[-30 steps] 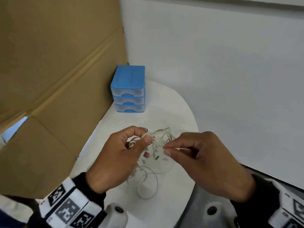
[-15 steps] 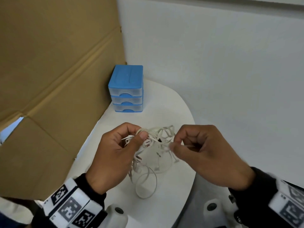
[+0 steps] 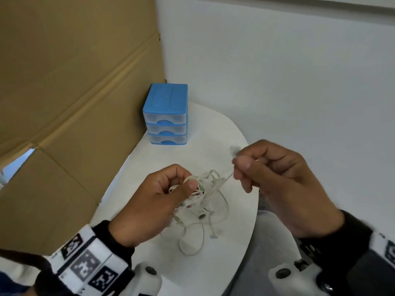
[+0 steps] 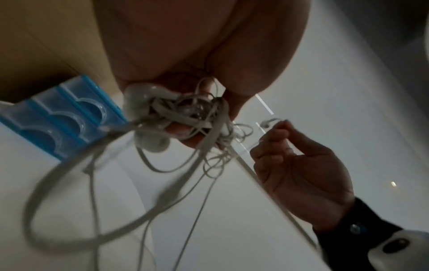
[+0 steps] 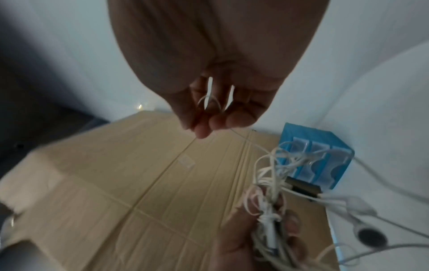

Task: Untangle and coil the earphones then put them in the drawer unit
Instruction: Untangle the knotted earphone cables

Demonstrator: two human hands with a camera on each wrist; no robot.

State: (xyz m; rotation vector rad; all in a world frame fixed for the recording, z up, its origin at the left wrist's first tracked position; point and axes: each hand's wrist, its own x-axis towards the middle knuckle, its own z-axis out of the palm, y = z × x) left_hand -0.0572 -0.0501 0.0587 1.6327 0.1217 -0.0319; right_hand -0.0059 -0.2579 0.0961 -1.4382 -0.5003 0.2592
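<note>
White cable forms a dense knot of earphones [image 3: 199, 190], held above the middle of the surface [image 3: 230, 133], with loose loops hanging down to it. The left hand [image 3: 154, 201] grips the knot, thumb pressed over the bundle and fingers curled beneath; this anchors the mass so that a single strand can be drawn out against it. The right hand [image 3: 275, 180] pinches one thin strand [image 3: 227, 177] between thumb and forefinger, raised up and to the right of the knot, with the strand taut between the hands. A short loop of cable shows inside the right hand's curled fingers in the right wrist view. One earbud [image 4: 152, 142] hangs just below the left fingers.

The drawer unit [image 3: 165, 116] stands at the far left corner of the surface, against the cardboard [image 3: 74, 92], with all three drawers closed. It is well apart from the hands.

Judgement: untangling is at an early stage; coiling and stowing are not yet begun. A drawer must be opened before stowing.
</note>
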